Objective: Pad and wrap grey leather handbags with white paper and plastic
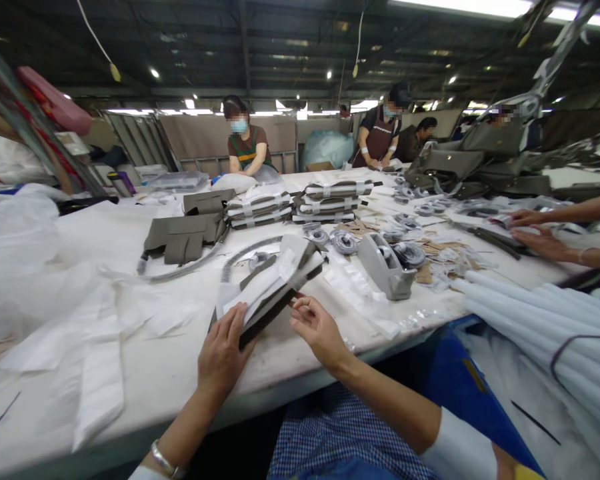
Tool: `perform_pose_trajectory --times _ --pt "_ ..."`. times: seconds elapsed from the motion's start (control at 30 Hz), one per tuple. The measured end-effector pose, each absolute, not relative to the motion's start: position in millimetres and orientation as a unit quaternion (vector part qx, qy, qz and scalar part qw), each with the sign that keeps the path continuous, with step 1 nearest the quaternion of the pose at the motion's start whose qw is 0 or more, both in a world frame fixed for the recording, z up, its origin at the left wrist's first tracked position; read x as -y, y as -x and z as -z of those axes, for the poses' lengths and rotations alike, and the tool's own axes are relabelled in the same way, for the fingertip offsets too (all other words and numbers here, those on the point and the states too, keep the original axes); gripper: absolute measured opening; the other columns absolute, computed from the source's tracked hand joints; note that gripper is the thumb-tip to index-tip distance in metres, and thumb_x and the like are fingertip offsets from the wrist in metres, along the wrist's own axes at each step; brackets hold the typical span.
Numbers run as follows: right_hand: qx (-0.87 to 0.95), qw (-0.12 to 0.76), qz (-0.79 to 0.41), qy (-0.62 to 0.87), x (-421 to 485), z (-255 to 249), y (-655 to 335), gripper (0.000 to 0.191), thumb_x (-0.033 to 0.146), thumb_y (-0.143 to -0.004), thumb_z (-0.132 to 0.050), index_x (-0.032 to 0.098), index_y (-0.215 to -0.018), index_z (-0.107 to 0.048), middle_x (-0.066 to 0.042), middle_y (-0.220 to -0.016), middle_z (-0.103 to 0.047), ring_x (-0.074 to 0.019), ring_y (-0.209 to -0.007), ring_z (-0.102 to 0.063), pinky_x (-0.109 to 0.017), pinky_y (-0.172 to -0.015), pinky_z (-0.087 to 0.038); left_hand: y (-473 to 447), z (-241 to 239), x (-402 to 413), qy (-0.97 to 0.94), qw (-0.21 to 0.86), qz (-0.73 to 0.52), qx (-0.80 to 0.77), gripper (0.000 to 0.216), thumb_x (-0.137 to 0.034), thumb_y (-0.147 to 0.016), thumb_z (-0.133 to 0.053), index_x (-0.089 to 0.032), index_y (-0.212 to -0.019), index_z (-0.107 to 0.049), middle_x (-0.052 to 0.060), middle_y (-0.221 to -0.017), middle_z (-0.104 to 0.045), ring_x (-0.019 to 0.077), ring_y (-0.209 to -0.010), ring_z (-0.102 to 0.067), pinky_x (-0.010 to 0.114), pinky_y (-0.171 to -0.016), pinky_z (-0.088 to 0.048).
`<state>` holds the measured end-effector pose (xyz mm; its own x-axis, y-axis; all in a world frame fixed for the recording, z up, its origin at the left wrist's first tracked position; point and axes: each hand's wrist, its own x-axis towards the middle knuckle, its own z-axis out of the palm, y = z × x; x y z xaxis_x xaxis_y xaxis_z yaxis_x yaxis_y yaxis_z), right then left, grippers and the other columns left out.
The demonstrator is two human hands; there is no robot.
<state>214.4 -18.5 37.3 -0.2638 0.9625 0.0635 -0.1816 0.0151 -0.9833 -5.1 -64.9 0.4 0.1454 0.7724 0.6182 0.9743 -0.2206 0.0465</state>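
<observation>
My left hand point(223, 350) grips the near end of a folded grey-brown bag point(275, 303), fingers on top and the thumb side hidden beneath. White paper or padding point(260, 287) covers its upper face, with a clear band across the far part. By the bag's right edge is my right hand point(317, 330), its fingers loosely bent and a little apart, with no object visible in them; whether a fingertip touches the bag is hard to see. A grey tape dispenser point(387, 267) stands to the right.
Behind are two stacks of banded folded bags point(260, 208) point(333, 200). An unfolded bag point(185, 233) with a wrapped strap lies at left, near white sheets point(100, 373). Wrapped coils point(344, 241) lie about. A co-worker's hands point(540, 233) work at right, above long white rolls point(545, 313). Other people stand opposite.
</observation>
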Motion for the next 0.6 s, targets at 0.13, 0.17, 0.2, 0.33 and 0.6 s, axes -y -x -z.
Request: perform_pose_trajectory --times 0.13,0.17,0.2,0.33,0.6 --pt "0.717 0.430 -0.440 0.328 1.8 -47.0 -237.6 0.026 0.030 -0.086 -0.063 0.023 -0.111 -0.060 -0.007 -0.126 -0.065 -0.0220 -0.117 -0.063 -0.039 -0.104 -0.048 10.4 3.9 65.4 0.688 0.204 0.292 0.632 0.071 -0.024 -0.093 -0.059 -0.022 -0.155 -0.025 0.011 -0.145 -0.053 0.0280 -0.125 -0.056 0.039 -0.104 -0.047" --pt "0.771 0.400 -0.359 0.341 -6.1 -47.0 -251.5 0.026 0.028 -0.088 -0.061 0.023 -0.114 -0.062 -0.008 -0.125 -0.066 -0.0228 -0.118 -0.062 -0.041 -0.107 -0.045 11.0 4.2 65.4 0.686 0.201 0.293 0.634 0.069 -0.023 -0.094 -0.057 -0.024 -0.155 -0.024 0.009 -0.146 -0.052 0.0267 -0.125 -0.056 0.037 -0.104 -0.047" --pt "0.814 0.364 -0.270 0.364 -14.7 -46.1 -267.3 0.027 0.027 -0.090 -0.058 0.022 -0.116 -0.064 -0.009 -0.123 -0.067 -0.0240 -0.119 -0.060 -0.043 -0.109 -0.043 11.4 4.4 65.5 0.687 0.198 0.294 0.634 0.067 -0.022 -0.096 -0.055 -0.026 -0.155 -0.024 0.008 -0.147 -0.051 0.0255 -0.126 -0.055 0.036 -0.105 -0.046" --pt "0.828 0.166 -0.043 0.534 -45.5 -37.6 -327.8 0.038 0.022 -0.092 -0.057 0.011 -0.128 -0.059 -0.018 -0.124 -0.065 -0.0302 -0.123 -0.054 -0.043 -0.107 -0.041 12.2 4.4 66.5 0.680 0.185 0.302 0.642 0.065 -0.022 -0.097 -0.053 -0.028 -0.155 -0.024 0.005 -0.147 -0.051 0.0245 -0.128 -0.055 0.035 -0.105 -0.046" --pt "0.772 0.084 -0.071 0.626 -76.5 -37.4 -346.9 0.026 0.031 -0.086 -0.065 0.015 -0.107 -0.069 -0.013 -0.101 -0.073 -0.0274 -0.095 -0.067 -0.033 -0.076 -0.048 12.4 3.0 67.3 0.658 0.183 0.327 0.654 0.066 -0.023 -0.095 -0.056 -0.029 -0.154 -0.028 0.006 -0.145 -0.053 0.0266 -0.124 -0.058 0.036 -0.100 -0.050"
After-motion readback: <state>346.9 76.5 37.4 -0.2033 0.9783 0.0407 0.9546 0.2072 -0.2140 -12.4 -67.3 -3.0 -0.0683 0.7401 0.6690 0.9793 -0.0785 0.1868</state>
